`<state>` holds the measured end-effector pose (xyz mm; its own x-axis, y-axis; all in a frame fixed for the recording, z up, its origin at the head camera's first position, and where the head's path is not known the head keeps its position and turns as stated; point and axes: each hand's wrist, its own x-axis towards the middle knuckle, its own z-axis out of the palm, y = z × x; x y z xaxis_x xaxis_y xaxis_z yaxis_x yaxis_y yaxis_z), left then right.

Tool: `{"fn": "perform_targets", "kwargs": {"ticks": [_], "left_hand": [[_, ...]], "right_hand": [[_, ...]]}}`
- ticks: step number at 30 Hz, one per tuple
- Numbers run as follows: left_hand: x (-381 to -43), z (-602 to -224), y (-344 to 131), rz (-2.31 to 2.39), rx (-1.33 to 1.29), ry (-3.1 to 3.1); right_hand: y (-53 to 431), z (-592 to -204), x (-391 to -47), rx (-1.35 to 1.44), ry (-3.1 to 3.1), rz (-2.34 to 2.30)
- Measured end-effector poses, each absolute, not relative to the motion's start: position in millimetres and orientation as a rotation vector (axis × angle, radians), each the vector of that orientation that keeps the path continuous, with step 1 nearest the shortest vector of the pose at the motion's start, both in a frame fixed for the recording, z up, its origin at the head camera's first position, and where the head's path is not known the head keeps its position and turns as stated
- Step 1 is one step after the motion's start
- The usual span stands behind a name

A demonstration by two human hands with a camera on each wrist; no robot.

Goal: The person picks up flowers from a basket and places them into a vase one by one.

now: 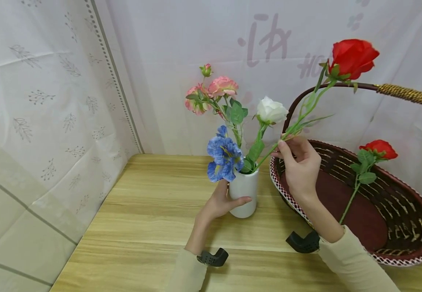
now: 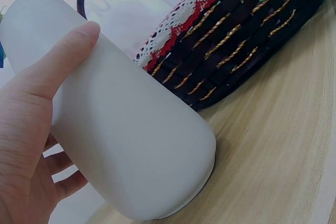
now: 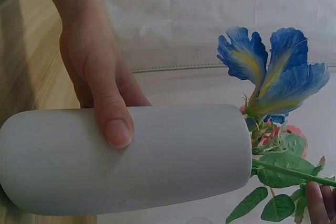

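Note:
A white vase [image 1: 244,196] stands upright on the wooden table. My left hand [image 1: 218,202] grips its side, thumb across the front and fingers behind, as the left wrist view also shows. My right hand [image 1: 302,166] pinches the green stem of a long red rose [image 1: 354,59], which leans to the right with its lower end in the vase mouth. Also in the vase are a blue iris-like flower [image 1: 224,156], pink flowers [image 1: 223,86] and a white rose [image 1: 271,110]. In the right wrist view, the iris-like flower [image 3: 275,77] shows yellow streaks.
To the right sits a dark woven basket [image 1: 342,194] with a lace-trimmed rim and a gold-wrapped handle [image 1: 409,95]. Another red rose [image 1: 378,150] lies in it, its stem against my right forearm. Pale printed curtains [image 1: 68,93] hang behind and at the left.

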<state>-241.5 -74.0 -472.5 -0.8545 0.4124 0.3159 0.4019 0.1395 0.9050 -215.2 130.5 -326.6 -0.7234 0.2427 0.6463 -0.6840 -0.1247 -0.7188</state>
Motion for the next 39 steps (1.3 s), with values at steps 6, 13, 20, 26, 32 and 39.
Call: {"fn": "perform_targets", "kwargs": {"ticks": [6,13,20,26,32,39], "left_hand": [[-241,-471,-74,1.871,0.822,2.362],[-241,-472,-74,1.869,0.826,2.361],[-241,-471,-74,1.865,0.83,2.371],[-240,-469,-74,1.858,0.813,2.367],[-239,-470,-75,1.85,0.784,2.37],[-239,-469,-74,1.85,0.789,2.381]], "right_hand": [[128,-328,-216,0.519,-1.515,1.912],[125,-329,-216,0.496,-1.543,1.892],[123,-330,-217,0.507,-1.541,1.867],[121,-331,-219,0.504,-1.55,1.842],[120,-332,-220,0.498,-1.549,1.83],[116,-339,-220,0.511,-1.581,1.793]]}}
